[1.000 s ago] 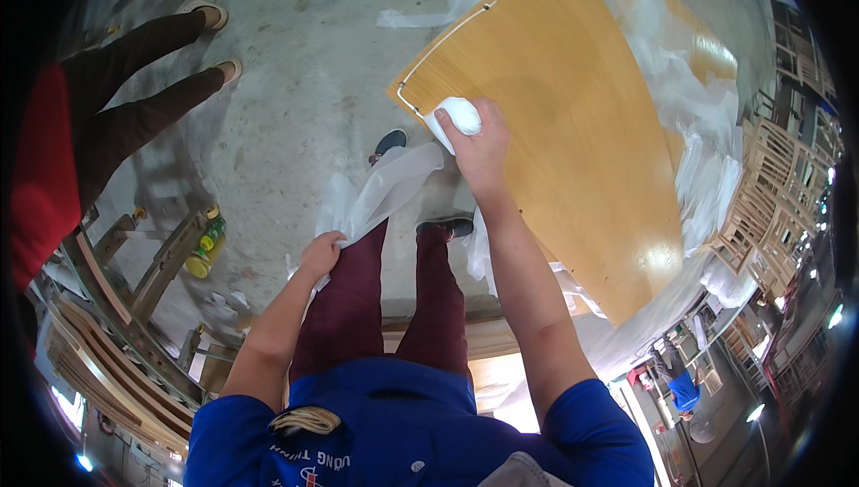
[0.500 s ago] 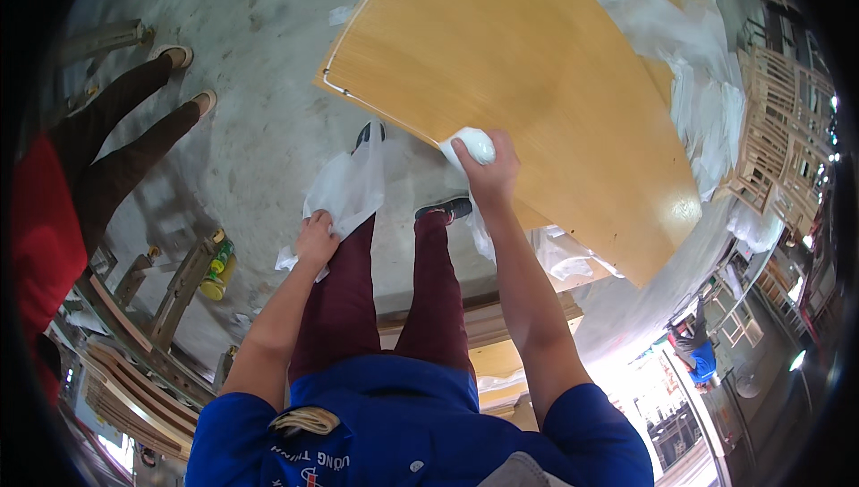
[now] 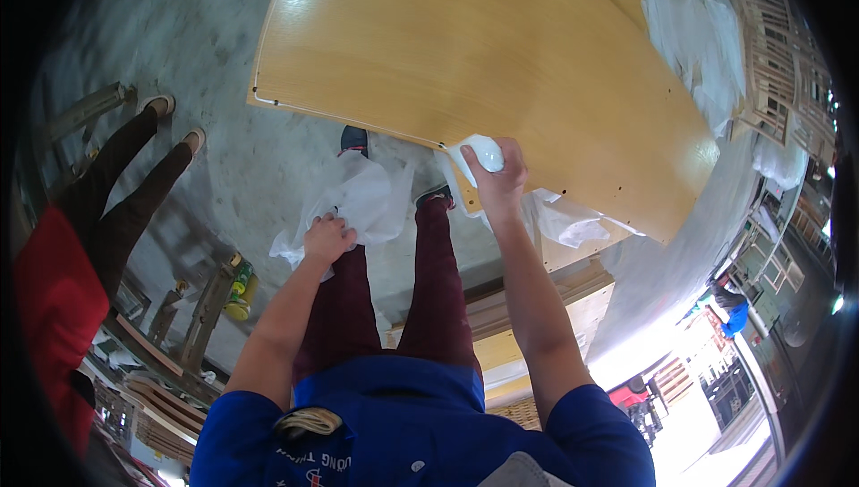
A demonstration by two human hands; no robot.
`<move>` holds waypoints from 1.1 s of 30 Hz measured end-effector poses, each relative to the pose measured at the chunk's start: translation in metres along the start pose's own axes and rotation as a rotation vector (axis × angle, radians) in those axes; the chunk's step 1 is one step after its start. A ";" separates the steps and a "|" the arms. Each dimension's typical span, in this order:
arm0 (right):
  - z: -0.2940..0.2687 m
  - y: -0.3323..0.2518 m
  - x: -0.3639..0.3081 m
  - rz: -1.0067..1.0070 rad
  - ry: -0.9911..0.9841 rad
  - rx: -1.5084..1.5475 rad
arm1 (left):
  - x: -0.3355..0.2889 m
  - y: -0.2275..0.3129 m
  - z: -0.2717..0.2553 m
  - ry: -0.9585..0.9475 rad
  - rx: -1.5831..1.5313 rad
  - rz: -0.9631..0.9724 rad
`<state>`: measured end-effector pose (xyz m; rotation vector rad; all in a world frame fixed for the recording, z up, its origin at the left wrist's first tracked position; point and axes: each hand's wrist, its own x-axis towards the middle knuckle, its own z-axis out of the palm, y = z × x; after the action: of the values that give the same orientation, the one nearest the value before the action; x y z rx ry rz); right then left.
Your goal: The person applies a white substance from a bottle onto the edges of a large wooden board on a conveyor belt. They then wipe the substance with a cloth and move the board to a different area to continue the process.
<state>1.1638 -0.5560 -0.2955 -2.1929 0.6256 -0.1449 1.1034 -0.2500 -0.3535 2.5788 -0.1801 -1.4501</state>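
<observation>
Apparently, the step in hand is running a white line [image 3: 309, 110] along the edge of the large yellow-brown panel [image 3: 465, 49], which is lying ahead of both hands and reaching past the right one. The right hand [image 3: 501, 169] is closing around a white bag [image 3: 486, 154], fingers and thumb wrapped over it, and the bag's narrow end is pointing at the panel's edge, just left of that hand. The left hand [image 3: 329, 237] is curling its fingers and seems to be gripping a thin translucent sheet [image 3: 371, 192], which is spreading just ahead of it. The next move is probably calling for a steady squeeze with the bag's tip following the edge, the sheet held clear.

Counting up, two hands are managing one bag and one sheet beside one large panel. Dark spots [image 3: 565, 191] are dotting that panel, too small for a sure count. Well left of the left hand, one co-worker [image 3: 63, 290] in red is standing, two light shoes [image 3: 195, 140] showing.
</observation>
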 end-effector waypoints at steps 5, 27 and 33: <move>0.001 -0.001 -0.001 0.032 0.003 0.012 | 0.011 0.027 0.001 0.135 0.046 0.210; -0.087 0.076 -0.031 0.212 0.251 0.047 | 0.017 0.197 0.003 0.178 0.121 0.737; -0.129 0.114 -0.044 0.314 0.392 0.093 | 0.016 0.213 -0.004 0.123 0.266 0.984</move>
<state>1.0421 -0.6854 -0.2928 -1.9600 1.1482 -0.4344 1.1118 -0.4608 -0.3197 2.1421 -1.4468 -0.9055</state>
